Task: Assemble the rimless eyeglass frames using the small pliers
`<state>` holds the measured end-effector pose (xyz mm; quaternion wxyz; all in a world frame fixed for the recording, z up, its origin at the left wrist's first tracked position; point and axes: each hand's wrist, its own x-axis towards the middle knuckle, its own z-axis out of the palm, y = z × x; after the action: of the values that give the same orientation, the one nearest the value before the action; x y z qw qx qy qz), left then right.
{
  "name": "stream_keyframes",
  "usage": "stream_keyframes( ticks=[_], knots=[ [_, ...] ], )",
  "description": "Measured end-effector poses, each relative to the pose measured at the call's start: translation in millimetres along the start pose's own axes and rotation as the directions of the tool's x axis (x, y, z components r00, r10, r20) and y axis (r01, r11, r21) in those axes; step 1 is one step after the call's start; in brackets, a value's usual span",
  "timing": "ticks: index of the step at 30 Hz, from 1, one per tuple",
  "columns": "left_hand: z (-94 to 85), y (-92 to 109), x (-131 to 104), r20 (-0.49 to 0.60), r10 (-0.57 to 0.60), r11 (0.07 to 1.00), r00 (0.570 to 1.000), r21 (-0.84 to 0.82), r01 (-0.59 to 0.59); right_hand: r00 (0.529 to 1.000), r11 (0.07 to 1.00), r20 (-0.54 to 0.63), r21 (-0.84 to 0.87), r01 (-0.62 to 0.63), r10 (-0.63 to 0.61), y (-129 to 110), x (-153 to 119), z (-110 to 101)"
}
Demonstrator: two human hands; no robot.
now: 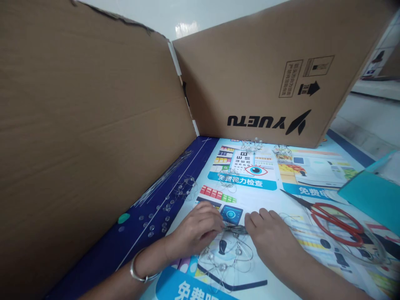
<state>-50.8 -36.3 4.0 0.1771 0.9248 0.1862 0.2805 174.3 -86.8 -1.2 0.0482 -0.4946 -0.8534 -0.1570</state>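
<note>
My left hand (201,227), with a silver bangle on its wrist, is closed in a pinch on the thin wire of a beaded ornament. My right hand (270,229) is closed round a pair of pliers (236,229). The dark metal jaws point left to my left fingertips, and the handles are hidden in my fist. Below the pliers hangs the beaded wire ornament (222,266), with looped silver wire and clear round beads, low over the printed sheet. Where exactly the jaws meet the wire is too small to tell.
Red-handled scissors (339,223) lie at right over a clear round dish (371,246). Loose beads (151,228) and straight wires (162,179) lie at left. More wire ornaments (251,146) sit farther back. Cardboard panels (250,79) wall the left and back. A teal item (373,198) is at right.
</note>
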Motion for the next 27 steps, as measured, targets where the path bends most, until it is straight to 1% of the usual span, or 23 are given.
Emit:
stream_keyframes(
  ticks=[4,7,9,18,23,27],
  knots=[
    [7.1,-1,1,-0.047,-0.125,0.992,0.991,-0.028,0.124,1.0,1.0,-0.004,0.004,-0.007,0.007,-1,0,1],
    [11.0,-2,5,-0.083,-0.228,0.974,0.97,-0.037,0.225,1.0,1.0,-0.004,-0.002,-0.006,0.006,-1,0,1],
    [12.3,-1,7,-0.09,-0.269,0.963,0.959,-0.045,0.265,1.0,1.0,0.001,-0.008,-0.004,0.004,-1,0,0],
    [14.3,-2,11,-0.115,-0.236,0.972,0.965,-0.024,0.235,1.0,1.0,0.013,-0.021,0.001,-0.001,-2,1,-1],
    [12.3,-1,13,-0.118,-0.304,0.952,0.945,-0.006,0.305,1.0,1.0,0.012,-0.029,0.006,-0.006,-1,1,-1],
    [9.9,-1,13,-0.102,-0.379,0.925,0.92,-0.037,0.377,1.0,1.0,0.014,-0.022,0.01,-0.01,-1,2,-1]
  ],
)
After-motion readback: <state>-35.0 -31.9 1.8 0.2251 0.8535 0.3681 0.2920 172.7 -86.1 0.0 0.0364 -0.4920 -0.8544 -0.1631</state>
